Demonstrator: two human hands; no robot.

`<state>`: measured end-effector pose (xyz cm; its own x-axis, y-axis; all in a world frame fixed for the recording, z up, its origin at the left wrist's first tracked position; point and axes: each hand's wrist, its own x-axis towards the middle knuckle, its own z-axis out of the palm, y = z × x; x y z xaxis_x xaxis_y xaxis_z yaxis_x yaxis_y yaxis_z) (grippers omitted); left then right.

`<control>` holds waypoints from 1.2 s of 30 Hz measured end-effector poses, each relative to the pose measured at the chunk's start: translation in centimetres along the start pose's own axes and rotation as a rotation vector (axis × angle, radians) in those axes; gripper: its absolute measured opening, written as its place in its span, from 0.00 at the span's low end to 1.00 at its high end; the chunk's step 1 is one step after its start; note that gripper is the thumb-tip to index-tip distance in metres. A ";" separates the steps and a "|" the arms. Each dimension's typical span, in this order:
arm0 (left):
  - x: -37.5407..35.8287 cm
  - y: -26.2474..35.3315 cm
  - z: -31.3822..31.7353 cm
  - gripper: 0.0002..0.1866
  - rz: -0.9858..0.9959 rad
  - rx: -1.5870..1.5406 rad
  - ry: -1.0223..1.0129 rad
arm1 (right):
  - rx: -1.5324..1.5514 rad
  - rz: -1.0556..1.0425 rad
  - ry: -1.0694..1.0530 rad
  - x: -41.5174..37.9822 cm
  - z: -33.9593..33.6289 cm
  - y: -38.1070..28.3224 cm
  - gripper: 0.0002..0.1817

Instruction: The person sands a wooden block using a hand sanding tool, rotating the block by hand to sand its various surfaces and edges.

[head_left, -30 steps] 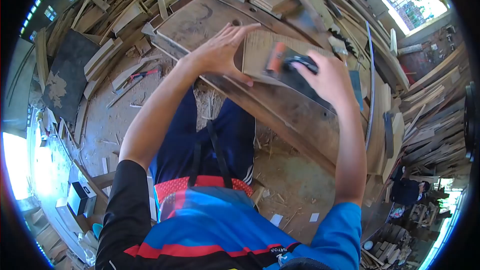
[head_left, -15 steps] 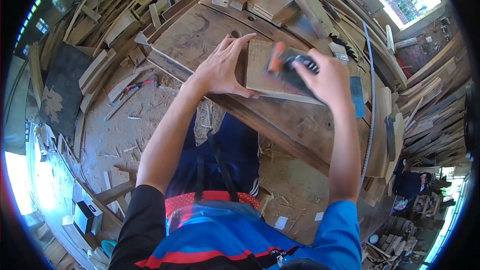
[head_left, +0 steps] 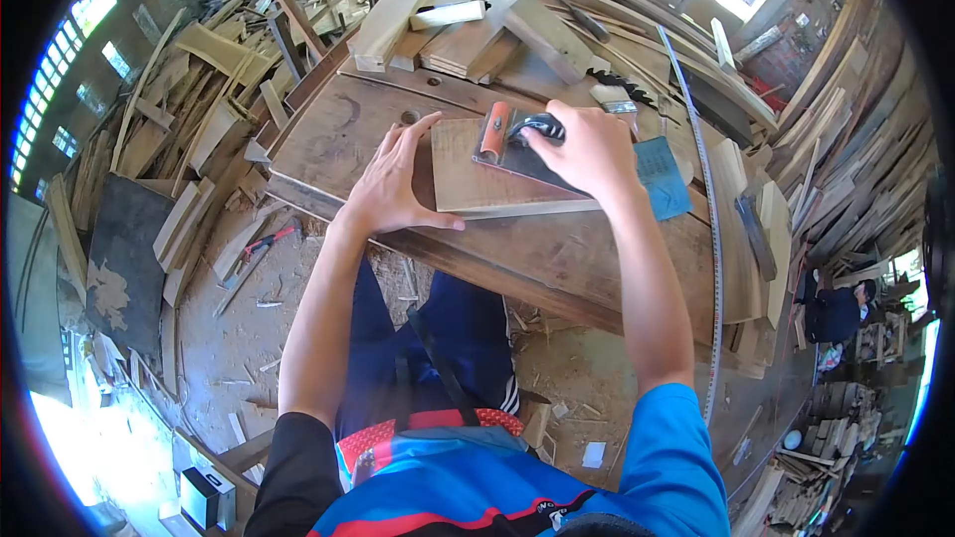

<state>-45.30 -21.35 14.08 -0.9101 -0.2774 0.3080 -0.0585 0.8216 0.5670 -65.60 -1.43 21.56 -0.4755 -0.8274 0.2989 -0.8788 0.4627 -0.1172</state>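
Observation:
A pale rectangular wood board (head_left: 461, 169) lies flat on the workbench (head_left: 328, 144). My right hand (head_left: 587, 144) is closed around the black handle of a hand sander (head_left: 524, 161), which has an orange front grip. The sander rests on the board's upper face, toward its far side. Against the board's left end is my left hand (head_left: 388, 184), fingers spread, with the thumb at the near corner. The right end of the board is partly hidden by my right hand and forearm.
A blue cloth or sandpaper piece (head_left: 662, 179) lies right of the board. A long measuring tape (head_left: 708, 199) runs along the bench's right side. Wood blocks (head_left: 542, 35), a brush (head_left: 614, 99) and a toothed saw blade (head_left: 629, 83) sit behind. A person (head_left: 841, 310) is far right.
The camera view has shifted, so the bench appears further left and lower. My right hand and the sander, blurred before, now look sharp. My left hand stays at the board's left end.

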 end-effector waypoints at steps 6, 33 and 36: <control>0.2 0.0 0.1 0.76 -0.003 0.006 -0.010 | 0.020 -0.105 0.071 0.3 0.8 -0.8 0.20; -0.2 -0.9 0.0 0.74 -0.022 -0.016 -0.007 | 0.003 -0.132 -0.037 -1.7 0.4 -5.6 0.23; -0.1 -1.1 0.1 0.74 -0.024 -0.032 0.006 | 0.031 -0.052 -0.065 -1.1 -0.5 -3.6 0.23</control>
<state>-45.18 -22.19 13.39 -0.9061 -0.2998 0.2984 -0.0670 0.7982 0.5987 -61.89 -1.99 22.09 -0.4298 -0.8695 0.2434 -0.9028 0.4093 -0.1321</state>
